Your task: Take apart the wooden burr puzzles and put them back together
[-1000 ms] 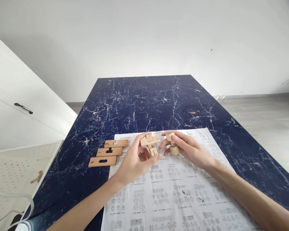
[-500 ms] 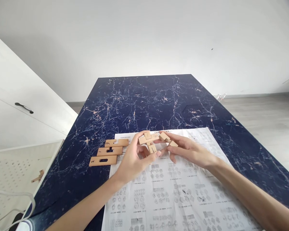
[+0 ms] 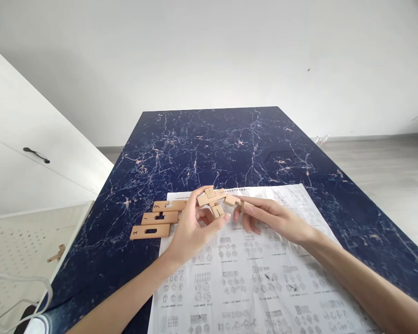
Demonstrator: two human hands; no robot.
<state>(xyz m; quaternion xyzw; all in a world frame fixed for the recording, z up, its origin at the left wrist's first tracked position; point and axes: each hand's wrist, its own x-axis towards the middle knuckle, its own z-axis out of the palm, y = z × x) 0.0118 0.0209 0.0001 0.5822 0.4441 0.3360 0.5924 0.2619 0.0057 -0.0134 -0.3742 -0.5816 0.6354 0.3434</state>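
1. Fingers (image 3: 226,217) of the left hand (image 3: 191,228) are clamped on a cross-shaped wooden assembly (image 3: 211,200), thumb at the near side. Those of the right hand (image 3: 282,220) pinch a notched wooden piece (image 3: 231,200) by its right end, the lower ones curled loosely beneath.
2. Wall (image 3: 209,55): pale, plain, beyond the far edge of the work area; one small dark mark (image 3: 308,69) noted at upper right.
3. Desk (image 3: 202,148): dark blue, marble-patterned, with white veining.
4. Cabinet (image 3: 38,106): white, at the left, fitted with a dark handle (image 3: 36,155).
5. Printed sheet (image 3: 244,260): creased, laid on the near part of the desk, bearing rows of small diagrams. Captions too small to read.
6. Perforated panel (image 3: 17,234): off-white, left of the desk; a wooden cross piece (image 3: 56,253) lies near its right edge, and a white cable (image 3: 21,277) passes over its near part.
7. Three flat wooden slats, stepped in a row left of the left hand: slat 2 (image 3: 163,228) nearest, slat 1 (image 3: 170,217) in the middle, slat 3 (image 3: 178,205) farthest, its right end beside the left hand. Cutouts are visible in each.
8. Wooden assembly: held over the upper part of the sheet, crossed bars tilted.
9. Notched piece: just right of the assembly, also over the sheet. Contact between the two cannot be determined.
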